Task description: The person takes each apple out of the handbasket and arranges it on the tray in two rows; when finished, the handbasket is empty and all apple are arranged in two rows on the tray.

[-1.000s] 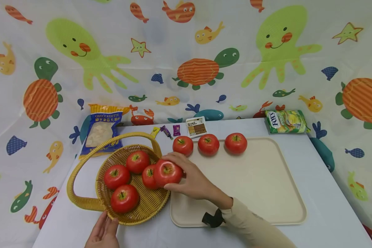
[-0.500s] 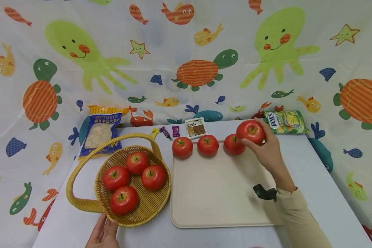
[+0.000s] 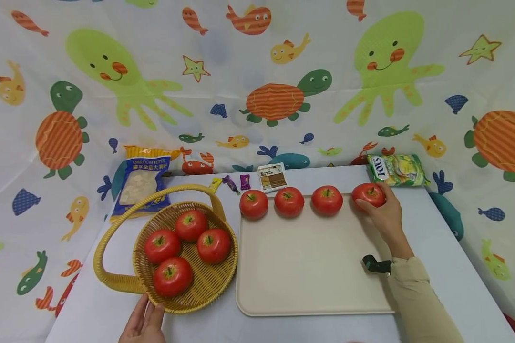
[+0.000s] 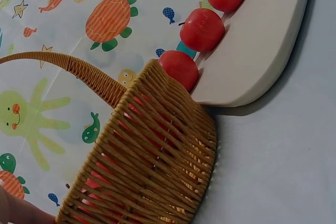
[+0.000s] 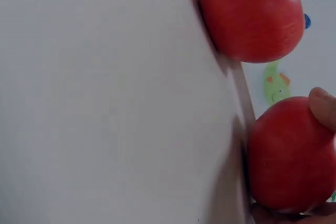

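Red round apple (image 3: 369, 194) has come down from mid-air onto the beige plastic tray's (image 3: 309, 257) far rim, fourth in the row, my right hand (image 3: 384, 214) fingers grasping it; left hand (image 3: 143, 324) rests released at the yellow wicker basket (image 3: 197, 297).

A basket (image 3: 120, 281) is set at lower left of the frame on the tabletop (image 3: 446, 267), with four apples inside. A tray (image 3: 317, 267) lies just to its right. Four apples are lined along the tray's far edge; the rightmost apple (image 3: 367, 194) is gripped by the right hand (image 3: 384, 214). The left hand (image 3: 142, 325) rests at the basket's near rim. Snack packets (image 3: 141, 181) are placed behind, toward the frame's middle.
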Demonstrator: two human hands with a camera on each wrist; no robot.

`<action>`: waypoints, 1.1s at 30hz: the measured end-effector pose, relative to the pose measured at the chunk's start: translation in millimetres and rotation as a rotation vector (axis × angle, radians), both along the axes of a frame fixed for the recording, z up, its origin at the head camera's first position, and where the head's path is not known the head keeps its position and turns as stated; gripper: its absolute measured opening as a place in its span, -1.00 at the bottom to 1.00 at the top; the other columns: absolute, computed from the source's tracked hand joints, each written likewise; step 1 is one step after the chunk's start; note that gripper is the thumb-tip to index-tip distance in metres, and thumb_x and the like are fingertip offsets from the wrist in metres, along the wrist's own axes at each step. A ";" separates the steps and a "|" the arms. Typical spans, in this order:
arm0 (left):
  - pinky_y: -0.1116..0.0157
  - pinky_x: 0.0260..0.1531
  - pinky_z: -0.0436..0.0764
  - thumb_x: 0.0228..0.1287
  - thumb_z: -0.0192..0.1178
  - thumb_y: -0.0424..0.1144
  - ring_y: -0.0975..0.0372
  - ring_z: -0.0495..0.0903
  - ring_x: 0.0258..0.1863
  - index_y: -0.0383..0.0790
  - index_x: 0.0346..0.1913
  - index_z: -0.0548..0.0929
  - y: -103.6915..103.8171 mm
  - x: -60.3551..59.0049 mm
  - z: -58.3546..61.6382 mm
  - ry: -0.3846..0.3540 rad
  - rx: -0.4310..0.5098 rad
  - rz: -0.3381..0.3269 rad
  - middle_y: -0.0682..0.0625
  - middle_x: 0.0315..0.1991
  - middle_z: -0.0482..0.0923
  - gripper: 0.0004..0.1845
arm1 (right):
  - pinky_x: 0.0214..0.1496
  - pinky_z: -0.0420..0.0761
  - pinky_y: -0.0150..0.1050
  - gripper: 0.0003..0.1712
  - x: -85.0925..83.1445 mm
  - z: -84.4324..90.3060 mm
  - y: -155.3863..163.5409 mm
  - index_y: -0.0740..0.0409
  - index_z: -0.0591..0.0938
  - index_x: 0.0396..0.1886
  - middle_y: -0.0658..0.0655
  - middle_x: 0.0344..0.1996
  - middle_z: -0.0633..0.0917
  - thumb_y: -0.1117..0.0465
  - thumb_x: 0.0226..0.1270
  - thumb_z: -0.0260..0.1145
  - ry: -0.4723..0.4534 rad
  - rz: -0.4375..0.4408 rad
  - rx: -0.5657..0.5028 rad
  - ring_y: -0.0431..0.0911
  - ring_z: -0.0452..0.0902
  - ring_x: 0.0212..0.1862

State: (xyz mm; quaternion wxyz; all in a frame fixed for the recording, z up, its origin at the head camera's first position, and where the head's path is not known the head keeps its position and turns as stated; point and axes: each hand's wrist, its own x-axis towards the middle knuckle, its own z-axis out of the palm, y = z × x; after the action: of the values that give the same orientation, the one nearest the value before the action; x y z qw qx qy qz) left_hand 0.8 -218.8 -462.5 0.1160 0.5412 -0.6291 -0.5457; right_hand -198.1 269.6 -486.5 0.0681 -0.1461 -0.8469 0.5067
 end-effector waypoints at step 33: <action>0.23 0.26 0.47 0.52 0.15 -0.31 0.00 0.35 0.45 -0.06 0.57 0.30 1.0 0.6 5.8 0.000 0.002 -0.019 -0.07 0.50 0.28 -0.38 | 0.39 0.26 0.51 0.07 37.6 96.0 -136.6 0.01 0.12 0.65 0.23 0.64 -0.02 0.06 0.29 0.51 0.248 0.476 0.346 0.22 -0.11 0.61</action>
State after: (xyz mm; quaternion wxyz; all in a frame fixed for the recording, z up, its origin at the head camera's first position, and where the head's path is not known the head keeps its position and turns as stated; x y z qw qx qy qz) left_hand 1.4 -217.8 -456.7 0.1102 0.5354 -0.6337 -0.5474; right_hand -160.5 133.0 -390.5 0.0742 0.1330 -0.9162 0.3707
